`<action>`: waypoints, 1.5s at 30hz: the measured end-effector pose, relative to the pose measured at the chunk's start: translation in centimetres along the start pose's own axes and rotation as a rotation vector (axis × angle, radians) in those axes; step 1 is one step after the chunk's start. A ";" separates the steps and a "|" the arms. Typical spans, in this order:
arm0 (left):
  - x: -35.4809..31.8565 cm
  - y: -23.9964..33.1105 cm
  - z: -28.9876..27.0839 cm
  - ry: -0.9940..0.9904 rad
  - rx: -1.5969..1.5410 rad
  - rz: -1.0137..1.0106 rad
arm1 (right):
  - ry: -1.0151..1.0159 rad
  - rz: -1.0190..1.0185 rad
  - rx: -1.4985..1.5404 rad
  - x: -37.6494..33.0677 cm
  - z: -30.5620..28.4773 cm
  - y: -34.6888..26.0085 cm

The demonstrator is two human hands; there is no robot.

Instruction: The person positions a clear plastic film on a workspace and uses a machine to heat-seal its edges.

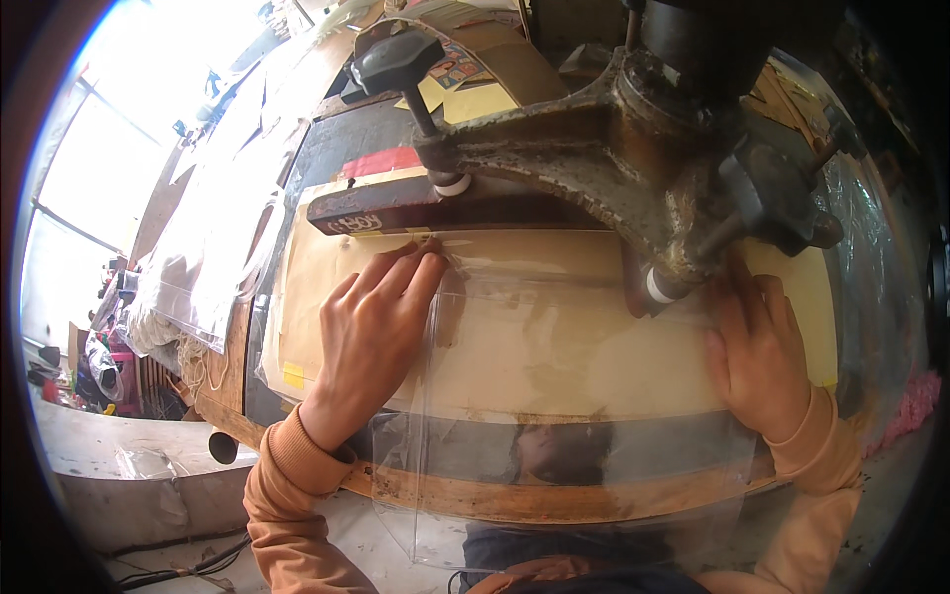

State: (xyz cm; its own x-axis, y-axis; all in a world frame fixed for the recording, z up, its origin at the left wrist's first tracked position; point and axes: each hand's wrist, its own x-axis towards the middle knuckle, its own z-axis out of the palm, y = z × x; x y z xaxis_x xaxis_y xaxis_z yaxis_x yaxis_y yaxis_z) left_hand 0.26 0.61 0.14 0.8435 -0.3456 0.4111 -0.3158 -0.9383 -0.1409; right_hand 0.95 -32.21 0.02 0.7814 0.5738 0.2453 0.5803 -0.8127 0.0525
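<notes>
A clear plastic sheet (584, 460), bent along a crease at its left, lies over a tan board (327, 327) and hangs past the near table edge. My left hand (381, 307) is closed at the sheet's far left corner, its bent fingertips against yellow tape below a dark metal bar (396, 210). At the sheet's right edge, my right hand (762, 346) grips with the thumb along the side; its fingertips are partly hidden behind the press. The bar hangs from a worn metal press bracket (554, 139) with black knobs, above the sheet's far edge.
A wooden table edge (534, 502) runs across the front. Clear plastic sheets (213, 262) are piled at the left, near a pale ledge (129, 465). Cardboard and papers (480, 99) lie behind the press. Pink material (905, 411) shows at the far right.
</notes>
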 end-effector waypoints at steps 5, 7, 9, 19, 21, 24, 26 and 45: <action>0.1 0.0 -0.1 0.003 -0.009 0.003 | 0.003 0.001 -0.003 0.0 -0.1 0.0; 0.1 0.0 -0.1 0.004 -0.009 0.001 | 0.005 0.000 -0.002 0.0 -0.1 0.0; 0.1 0.1 -0.1 -0.001 -0.016 -0.006 | 0.001 0.000 -0.002 -0.1 -0.1 0.0; -0.2 -0.2 0.2 0.051 -0.020 0.006 | 0.031 0.006 0.021 -0.4 0.0 0.0; -0.3 -0.3 0.4 0.055 -0.012 0.002 | 0.047 -0.001 0.004 -0.4 0.2 0.0; -0.5 -0.6 0.9 0.055 -0.025 0.023 | 0.083 0.001 0.004 -0.4 1.1 0.2; -0.3 -0.9 1.1 0.092 -0.053 0.067 | 0.112 -0.005 -0.030 -0.6 1.2 0.2; -1.0 -0.2 2.0 0.126 -0.126 -0.061 | 0.291 0.204 -0.189 -1.7 5.5 -1.3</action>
State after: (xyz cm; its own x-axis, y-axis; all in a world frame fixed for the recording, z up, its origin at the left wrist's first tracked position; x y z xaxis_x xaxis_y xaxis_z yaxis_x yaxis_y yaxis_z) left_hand 0.35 1.13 -1.99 0.8041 -0.2765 0.5262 -0.3241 -0.9460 -0.0018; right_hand 0.12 -31.60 -5.78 0.7628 0.3686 0.5313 0.3466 -0.9267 0.1453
